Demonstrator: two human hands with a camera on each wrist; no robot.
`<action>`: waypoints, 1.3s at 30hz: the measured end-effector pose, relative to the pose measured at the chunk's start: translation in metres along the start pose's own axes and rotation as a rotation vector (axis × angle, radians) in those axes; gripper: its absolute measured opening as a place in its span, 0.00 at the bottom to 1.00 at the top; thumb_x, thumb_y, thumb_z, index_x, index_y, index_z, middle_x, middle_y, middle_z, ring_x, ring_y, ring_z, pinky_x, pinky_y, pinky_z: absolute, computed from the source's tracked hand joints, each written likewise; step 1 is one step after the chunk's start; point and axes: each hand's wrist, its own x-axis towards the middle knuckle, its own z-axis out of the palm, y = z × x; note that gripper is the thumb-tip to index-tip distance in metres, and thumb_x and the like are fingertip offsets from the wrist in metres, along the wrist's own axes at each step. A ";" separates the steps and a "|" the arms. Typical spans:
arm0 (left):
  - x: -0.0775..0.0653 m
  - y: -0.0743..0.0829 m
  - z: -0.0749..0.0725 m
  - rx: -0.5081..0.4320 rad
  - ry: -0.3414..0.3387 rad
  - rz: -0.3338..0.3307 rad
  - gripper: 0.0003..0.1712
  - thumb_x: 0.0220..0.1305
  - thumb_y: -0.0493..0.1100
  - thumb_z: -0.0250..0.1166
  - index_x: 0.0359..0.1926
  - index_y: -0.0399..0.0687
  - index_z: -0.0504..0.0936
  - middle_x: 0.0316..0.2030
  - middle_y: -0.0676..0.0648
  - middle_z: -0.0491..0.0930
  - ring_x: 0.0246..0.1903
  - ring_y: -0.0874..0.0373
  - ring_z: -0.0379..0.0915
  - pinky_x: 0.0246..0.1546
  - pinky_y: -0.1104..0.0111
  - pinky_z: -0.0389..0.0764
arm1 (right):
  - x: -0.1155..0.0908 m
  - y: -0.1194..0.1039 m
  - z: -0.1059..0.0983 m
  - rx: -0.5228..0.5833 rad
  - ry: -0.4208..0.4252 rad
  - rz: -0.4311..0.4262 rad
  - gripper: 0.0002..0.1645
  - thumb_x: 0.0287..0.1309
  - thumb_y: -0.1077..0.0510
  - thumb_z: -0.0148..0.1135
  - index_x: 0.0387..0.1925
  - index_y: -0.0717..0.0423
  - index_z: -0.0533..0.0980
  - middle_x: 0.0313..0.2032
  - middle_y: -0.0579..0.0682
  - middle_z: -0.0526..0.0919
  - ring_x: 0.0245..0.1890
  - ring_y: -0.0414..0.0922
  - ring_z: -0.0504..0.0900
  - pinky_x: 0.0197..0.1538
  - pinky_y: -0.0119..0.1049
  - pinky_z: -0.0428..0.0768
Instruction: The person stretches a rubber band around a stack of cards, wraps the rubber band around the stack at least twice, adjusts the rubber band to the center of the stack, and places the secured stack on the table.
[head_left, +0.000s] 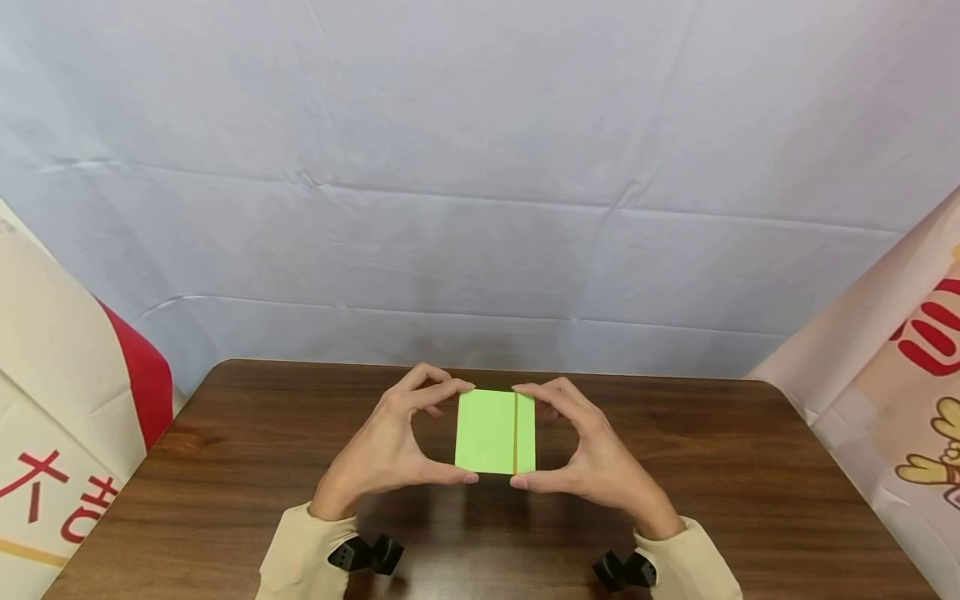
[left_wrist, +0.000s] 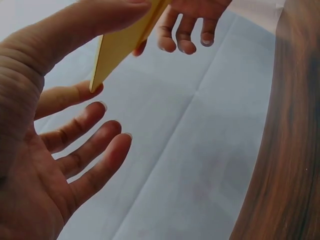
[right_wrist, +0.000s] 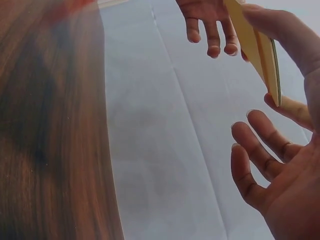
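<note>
A thin, square lime-green pad (head_left: pixel 486 433) is held up over the table, with a narrow brownish band (head_left: pixel 515 433) running across it near its right edge. My left hand (head_left: pixel 393 437) pinches its left side, thumb at the near corner and index finger at the far corner. On the opposite side my right hand (head_left: pixel 596 446) pinches the right corners in the same way. From below, both wrist views show the pad's yellowish underside (left_wrist: pixel 122 45) (right_wrist: pixel 250 42). The other fingers of each hand are spread apart, off the pad.
A dark wooden table (head_left: pixel 712 467) lies beneath the hands. Behind it hangs a pale grey-white cloth (head_left: pixel 480 208). Printed cloths hang at the left (head_left: pixel 67 417) and right (head_left: pixel 885 375). Each cream sleeve (head_left: pixel 307 550) has a black device (head_left: pixel 367 554) at the wrist.
</note>
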 end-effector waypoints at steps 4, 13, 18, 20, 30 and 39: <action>0.000 0.000 0.000 -0.007 0.014 -0.005 0.48 0.35 0.49 0.89 0.63 0.55 0.81 0.52 0.56 0.72 0.54 0.57 0.74 0.46 0.61 0.83 | 0.001 -0.004 -0.001 -0.007 0.012 -0.001 0.57 0.32 0.56 0.90 0.68 0.52 0.70 0.48 0.45 0.75 0.45 0.44 0.74 0.49 0.37 0.75; -0.001 -0.001 0.001 -0.057 0.019 0.013 0.48 0.37 0.50 0.88 0.64 0.53 0.80 0.53 0.54 0.75 0.54 0.56 0.75 0.45 0.59 0.82 | 0.000 -0.005 -0.003 -0.003 0.005 -0.015 0.58 0.31 0.57 0.90 0.68 0.56 0.70 0.51 0.46 0.74 0.44 0.47 0.73 0.49 0.37 0.75; 0.000 -0.001 0.003 -0.077 0.027 0.013 0.48 0.37 0.49 0.88 0.64 0.53 0.80 0.53 0.54 0.76 0.54 0.56 0.75 0.45 0.56 0.82 | -0.001 -0.004 -0.003 0.020 -0.002 -0.024 0.57 0.35 0.52 0.89 0.69 0.51 0.69 0.54 0.45 0.74 0.46 0.47 0.74 0.49 0.36 0.76; 0.000 -0.001 0.004 -0.085 0.027 0.013 0.48 0.36 0.49 0.89 0.64 0.53 0.80 0.53 0.54 0.76 0.54 0.56 0.75 0.45 0.55 0.82 | 0.000 -0.003 -0.003 0.030 0.004 -0.035 0.57 0.34 0.53 0.89 0.68 0.51 0.69 0.55 0.45 0.74 0.47 0.47 0.74 0.49 0.36 0.77; 0.001 0.001 0.007 -0.108 0.022 0.027 0.49 0.36 0.46 0.89 0.64 0.51 0.79 0.53 0.54 0.78 0.55 0.55 0.74 0.46 0.60 0.82 | 0.000 -0.004 -0.001 0.187 0.029 -0.095 0.56 0.32 0.62 0.89 0.67 0.60 0.69 0.56 0.53 0.73 0.52 0.48 0.72 0.48 0.35 0.75; 0.001 0.004 0.007 -0.127 0.020 0.022 0.50 0.35 0.45 0.89 0.65 0.50 0.79 0.55 0.54 0.78 0.56 0.55 0.74 0.47 0.60 0.82 | 0.000 -0.005 -0.001 0.239 0.016 -0.098 0.55 0.36 0.64 0.87 0.69 0.60 0.68 0.57 0.54 0.71 0.54 0.49 0.72 0.50 0.37 0.76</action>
